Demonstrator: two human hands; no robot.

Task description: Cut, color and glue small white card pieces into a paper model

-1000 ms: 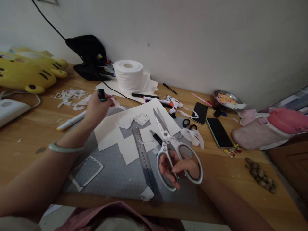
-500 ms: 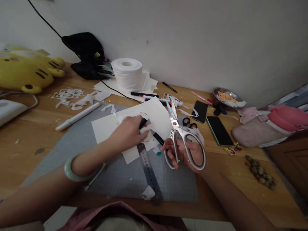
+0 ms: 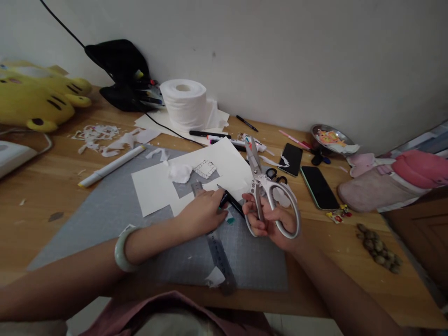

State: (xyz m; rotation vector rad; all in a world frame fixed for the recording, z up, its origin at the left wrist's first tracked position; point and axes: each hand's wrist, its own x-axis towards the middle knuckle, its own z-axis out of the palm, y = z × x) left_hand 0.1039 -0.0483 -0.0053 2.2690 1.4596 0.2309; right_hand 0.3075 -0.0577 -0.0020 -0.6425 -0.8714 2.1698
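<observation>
Two bare hands meet over a grey cutting mat [image 3: 105, 210] at the near edge of the wooden desk [image 3: 42, 186]. Nearest, a steel ruler [image 3: 219, 247] lies on the mat and runs under the left hand [image 3: 203, 214], which wears a pale green bangle [image 3: 122, 242]. Its fingertips sit at a black marker [image 3: 231, 202], but whether its grip is clenched on the marker or only touching it I cannot tell. Just beside it, the right hand [image 3: 276, 224] holds its grip closed through the white handles of large scissors [image 3: 264, 186], raised off the mat with the blades together and pointing away. Beyond the hands, white paper [image 3: 154, 186] covers the mat, bearing a small lattice cut-out [image 3: 205, 169]. A white marker [image 3: 112, 165] lies to the left and two dark phones [image 3: 318, 186] to the right. Farthest, by the wall, stand a toilet roll [image 3: 184, 103], a black bag [image 3: 119, 70] and a yellow plush toy [image 3: 35, 100]
</observation>
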